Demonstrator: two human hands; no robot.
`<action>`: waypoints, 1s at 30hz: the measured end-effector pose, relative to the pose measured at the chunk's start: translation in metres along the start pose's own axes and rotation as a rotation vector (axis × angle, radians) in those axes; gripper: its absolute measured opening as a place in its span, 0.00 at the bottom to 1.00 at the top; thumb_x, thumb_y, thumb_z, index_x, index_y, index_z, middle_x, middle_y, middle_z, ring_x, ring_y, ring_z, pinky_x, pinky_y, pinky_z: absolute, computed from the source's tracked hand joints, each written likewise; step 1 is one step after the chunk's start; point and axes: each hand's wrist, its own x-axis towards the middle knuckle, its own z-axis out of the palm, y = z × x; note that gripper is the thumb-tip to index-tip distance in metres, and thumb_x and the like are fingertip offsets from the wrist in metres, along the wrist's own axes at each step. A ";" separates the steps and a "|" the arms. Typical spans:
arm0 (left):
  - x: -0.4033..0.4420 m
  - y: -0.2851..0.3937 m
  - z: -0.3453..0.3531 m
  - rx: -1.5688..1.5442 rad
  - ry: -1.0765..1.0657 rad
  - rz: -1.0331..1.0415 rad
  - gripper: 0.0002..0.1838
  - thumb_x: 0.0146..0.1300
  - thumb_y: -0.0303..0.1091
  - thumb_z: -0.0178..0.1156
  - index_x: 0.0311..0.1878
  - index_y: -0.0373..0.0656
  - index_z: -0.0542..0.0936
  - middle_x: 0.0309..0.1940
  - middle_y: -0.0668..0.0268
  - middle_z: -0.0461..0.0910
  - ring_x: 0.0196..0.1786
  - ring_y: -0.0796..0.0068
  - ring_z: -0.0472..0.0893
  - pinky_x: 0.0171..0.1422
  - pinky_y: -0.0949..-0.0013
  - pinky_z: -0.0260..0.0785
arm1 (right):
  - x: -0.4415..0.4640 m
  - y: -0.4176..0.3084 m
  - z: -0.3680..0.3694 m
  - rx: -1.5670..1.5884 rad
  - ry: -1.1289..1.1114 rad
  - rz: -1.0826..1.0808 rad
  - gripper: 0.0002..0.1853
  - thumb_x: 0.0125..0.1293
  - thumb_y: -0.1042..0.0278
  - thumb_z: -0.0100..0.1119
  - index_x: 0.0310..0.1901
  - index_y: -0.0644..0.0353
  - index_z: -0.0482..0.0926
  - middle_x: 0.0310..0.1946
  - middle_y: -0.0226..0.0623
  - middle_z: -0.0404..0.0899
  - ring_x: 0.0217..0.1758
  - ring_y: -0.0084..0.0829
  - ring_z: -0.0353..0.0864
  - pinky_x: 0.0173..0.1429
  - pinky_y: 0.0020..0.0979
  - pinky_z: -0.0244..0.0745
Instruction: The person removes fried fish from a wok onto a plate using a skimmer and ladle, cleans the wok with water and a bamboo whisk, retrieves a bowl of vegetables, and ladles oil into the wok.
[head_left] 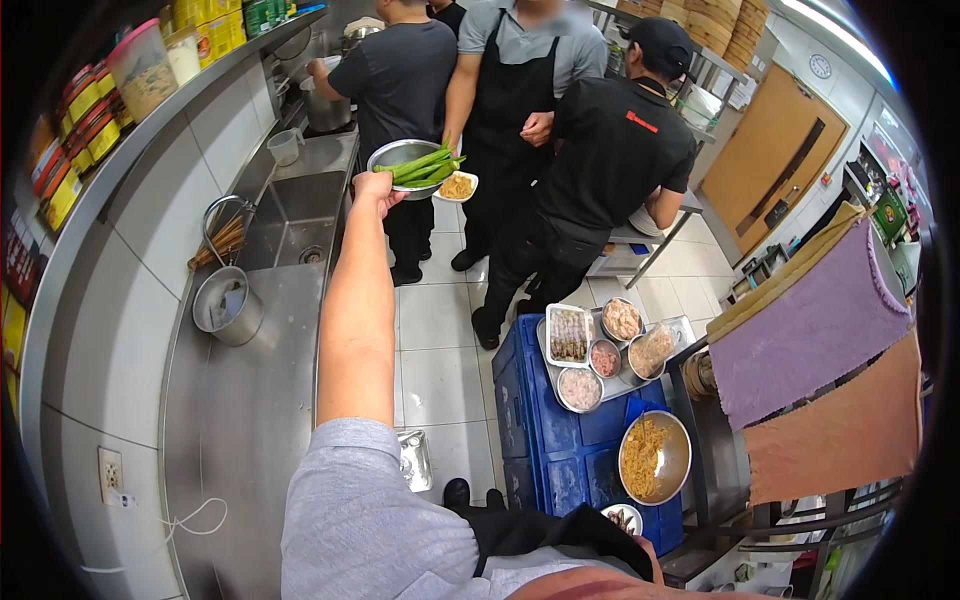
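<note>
My left hand (376,191) is closed on the rim of a metal bowl (383,158) at the end of my outstretched arm. Long green vegetables (422,168) lie in it, some sticking out past the rim; they look like green peppers or okra. Just beside it is a small white bowl (457,197) of yellow-brown food, at the lowered hand of a person in a grey shirt. Low in view, my right hand (648,560) shows only partly past my black apron, its fingers hidden. Close to it is a white bowl (623,510) with dark pieces.
A steel sink counter (250,400) with a metal pot (228,306) runs along the left. Several people stand ahead. At right, a blue chest (560,440) carries a tray of food bowls and a metal bowl of noodle-like food (655,458). Cloths (810,320) hang beyond.
</note>
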 end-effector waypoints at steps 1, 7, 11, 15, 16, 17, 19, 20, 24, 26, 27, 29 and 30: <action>0.000 -0.003 0.003 0.001 -0.035 -0.003 0.13 0.65 0.21 0.48 0.50 0.25 0.74 0.31 0.51 0.82 0.24 0.65 0.84 0.21 0.73 0.76 | -0.004 -0.004 0.000 -0.090 -0.036 -0.102 0.24 0.68 0.72 0.55 0.66 0.57 0.71 0.35 0.43 0.84 0.27 0.35 0.83 0.26 0.38 0.77; -0.011 -0.008 -0.003 0.047 -0.159 -0.028 0.11 0.66 0.24 0.48 0.47 0.28 0.75 0.31 0.52 0.82 0.24 0.68 0.83 0.20 0.74 0.74 | -0.009 0.022 -0.001 -0.009 -0.075 -0.244 0.23 0.64 0.67 0.60 0.61 0.61 0.75 0.38 0.46 0.85 0.35 0.38 0.84 0.36 0.37 0.78; -0.033 -0.006 -0.020 0.044 -0.187 -0.010 0.09 0.67 0.27 0.49 0.46 0.33 0.73 0.27 0.58 0.80 0.21 0.70 0.80 0.17 0.75 0.70 | 0.088 0.073 -0.019 -0.286 -0.036 -0.348 0.26 0.56 0.56 0.73 0.53 0.64 0.84 0.46 0.45 0.87 0.52 0.36 0.85 0.58 0.33 0.76; -0.075 -0.003 -0.054 0.089 -0.168 0.021 0.06 0.68 0.29 0.49 0.44 0.41 0.74 0.24 0.65 0.75 0.18 0.74 0.73 0.16 0.72 0.62 | 0.094 0.060 -0.016 -0.179 -0.078 -0.224 0.24 0.60 0.62 0.68 0.56 0.64 0.79 0.41 0.46 0.85 0.44 0.37 0.84 0.48 0.35 0.76; -0.079 -0.010 -0.065 0.088 -0.151 0.027 0.06 0.68 0.30 0.50 0.44 0.42 0.73 0.25 0.67 0.74 0.19 0.76 0.71 0.16 0.72 0.59 | 0.095 0.051 -0.015 -0.168 -0.086 -0.222 0.24 0.60 0.63 0.66 0.57 0.64 0.78 0.40 0.47 0.85 0.42 0.37 0.83 0.46 0.35 0.76; -0.086 -0.015 -0.075 0.084 -0.152 0.031 0.06 0.68 0.30 0.50 0.44 0.42 0.73 0.25 0.67 0.74 0.19 0.76 0.71 0.16 0.72 0.59 | 0.092 0.041 -0.013 -0.161 -0.094 -0.225 0.24 0.61 0.65 0.65 0.58 0.64 0.77 0.39 0.47 0.84 0.40 0.37 0.83 0.43 0.36 0.76; -0.101 -0.028 -0.097 0.073 -0.105 0.019 0.06 0.68 0.31 0.51 0.45 0.43 0.73 0.27 0.67 0.75 0.19 0.77 0.71 0.17 0.73 0.58 | 0.076 0.017 -0.010 -0.164 -0.106 -0.250 0.24 0.63 0.68 0.62 0.60 0.65 0.75 0.37 0.47 0.83 0.36 0.37 0.83 0.38 0.37 0.76; -0.108 -0.035 -0.107 0.071 -0.101 0.014 0.06 0.68 0.31 0.51 0.45 0.43 0.73 0.27 0.67 0.75 0.19 0.77 0.71 0.17 0.73 0.58 | 0.071 0.007 -0.009 -0.166 -0.115 -0.268 0.24 0.63 0.69 0.61 0.61 0.65 0.74 0.36 0.48 0.83 0.34 0.37 0.82 0.36 0.37 0.76; -0.131 -0.063 -0.143 0.042 -0.044 -0.054 0.11 0.68 0.32 0.52 0.51 0.43 0.72 0.29 0.67 0.75 0.19 0.78 0.70 0.17 0.74 0.56 | 0.052 -0.030 -0.008 -0.174 -0.130 -0.328 0.24 0.67 0.75 0.55 0.65 0.65 0.70 0.32 0.49 0.81 0.25 0.38 0.81 0.26 0.40 0.76; -0.125 -0.092 -0.162 -0.011 0.007 -0.100 0.23 0.67 0.32 0.53 0.65 0.40 0.68 0.32 0.64 0.77 0.19 0.78 0.71 0.16 0.74 0.55 | 0.055 -0.033 -0.009 -0.167 -0.135 -0.346 0.25 0.68 0.78 0.53 0.67 0.65 0.67 0.29 0.49 0.80 0.21 0.39 0.81 0.21 0.41 0.76; -0.128 -0.105 -0.172 -0.029 -0.010 -0.103 0.29 0.67 0.31 0.54 0.71 0.40 0.63 0.35 0.61 0.78 0.20 0.77 0.71 0.16 0.74 0.56 | 0.081 -0.027 -0.009 -0.127 -0.145 -0.346 0.23 0.68 0.78 0.53 0.65 0.65 0.69 0.30 0.48 0.80 0.23 0.38 0.81 0.22 0.39 0.75; -0.158 -0.121 -0.183 0.022 0.108 -0.074 0.23 0.67 0.31 0.54 0.65 0.40 0.68 0.35 0.61 0.80 0.19 0.77 0.73 0.16 0.73 0.60 | 0.154 0.000 -0.014 -0.048 -0.167 -0.345 0.21 0.68 0.78 0.54 0.62 0.66 0.72 0.31 0.47 0.80 0.27 0.36 0.82 0.25 0.37 0.74; -0.176 -0.125 -0.207 0.014 0.137 -0.079 0.23 0.67 0.31 0.54 0.65 0.40 0.68 0.35 0.61 0.80 0.19 0.77 0.73 0.16 0.73 0.60 | 0.180 0.011 -0.018 -0.080 -0.192 -0.377 0.21 0.69 0.77 0.54 0.63 0.65 0.72 0.30 0.45 0.80 0.27 0.35 0.82 0.25 0.36 0.74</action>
